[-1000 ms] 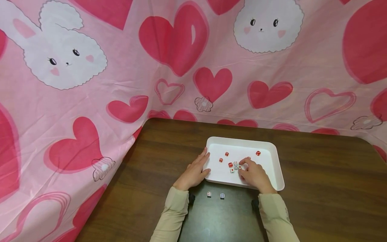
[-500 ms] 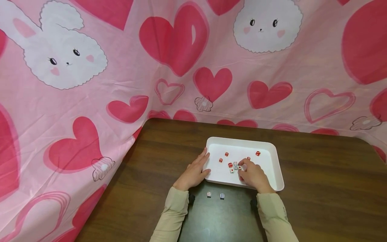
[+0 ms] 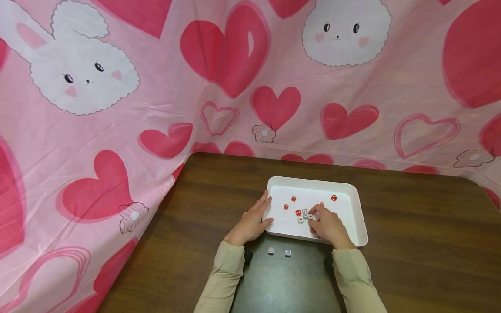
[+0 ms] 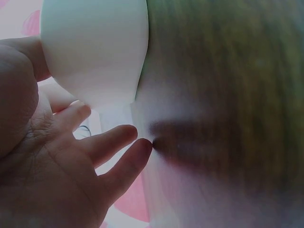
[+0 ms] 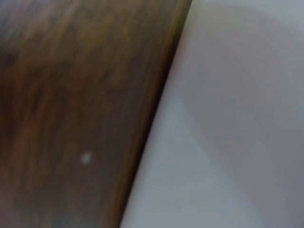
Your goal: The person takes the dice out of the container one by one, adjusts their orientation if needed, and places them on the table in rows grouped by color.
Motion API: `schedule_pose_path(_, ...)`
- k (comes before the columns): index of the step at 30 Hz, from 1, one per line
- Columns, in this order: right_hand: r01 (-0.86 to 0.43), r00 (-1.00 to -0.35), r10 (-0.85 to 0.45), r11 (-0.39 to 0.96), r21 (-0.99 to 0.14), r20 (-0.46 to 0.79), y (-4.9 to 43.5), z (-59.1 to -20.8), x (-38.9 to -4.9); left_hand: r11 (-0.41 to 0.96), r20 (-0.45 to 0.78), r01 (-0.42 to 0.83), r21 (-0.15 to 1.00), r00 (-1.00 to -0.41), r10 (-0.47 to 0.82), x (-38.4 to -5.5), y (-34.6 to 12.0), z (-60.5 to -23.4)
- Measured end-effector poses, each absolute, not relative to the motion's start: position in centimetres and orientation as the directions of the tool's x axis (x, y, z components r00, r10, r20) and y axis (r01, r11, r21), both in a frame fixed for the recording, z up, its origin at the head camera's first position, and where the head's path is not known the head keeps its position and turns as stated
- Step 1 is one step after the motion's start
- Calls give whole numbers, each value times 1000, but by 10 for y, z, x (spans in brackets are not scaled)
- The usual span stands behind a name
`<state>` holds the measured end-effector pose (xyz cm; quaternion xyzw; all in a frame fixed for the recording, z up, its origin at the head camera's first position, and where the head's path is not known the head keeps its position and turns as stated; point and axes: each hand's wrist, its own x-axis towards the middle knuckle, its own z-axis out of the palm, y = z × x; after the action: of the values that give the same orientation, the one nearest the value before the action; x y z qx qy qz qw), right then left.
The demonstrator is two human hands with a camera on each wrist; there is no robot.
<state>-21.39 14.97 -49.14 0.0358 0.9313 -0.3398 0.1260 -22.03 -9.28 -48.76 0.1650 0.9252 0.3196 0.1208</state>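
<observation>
"Where are the hands, left to right?"

"The left hand (image 3: 249, 217) touches the left end of the white tray (image 3: 361, 217), thumb and fingers straight and apart. The right hand (image 3: 330, 224) reaches over the tray's near edge, thumb and forefinger together on a pinched white die (image 3: 310, 216) near the tray's middle."

"How is that best done?"

"I'd judge: the left hand steadies the tray lightly, while the right moves its die slowly and level, so its neighbours aren't knocked."

"And the count?"

"On the table (image 3: 422, 217), in front of the tray's left half, two white dice (image 3: 271, 251). Within the tray's left half, three red dice (image 3: 286, 207); then a lone white cube (image 3: 300, 221); then a touching white pair (image 3: 305, 213) (perhaps stacked; I can't tell), just beside the pinched die. In the tray's right half, two red dice (image 3: 334, 198). Totals: five red, apparently six white, one tray."
</observation>
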Motion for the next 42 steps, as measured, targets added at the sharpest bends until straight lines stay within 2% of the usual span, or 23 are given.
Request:
schedule_pose_path(33, 151, -971, -28, 695, -703, -237, 154, -491, -211, 738, -116, 238, 631, -912, 393, -221, -93, -487)
schedule_pose_path(42, 134, -977, -21, 709, -692, -212, 158, -489, -209, 739, -117, 235, 631, -913, 391, -221, -93, -489)
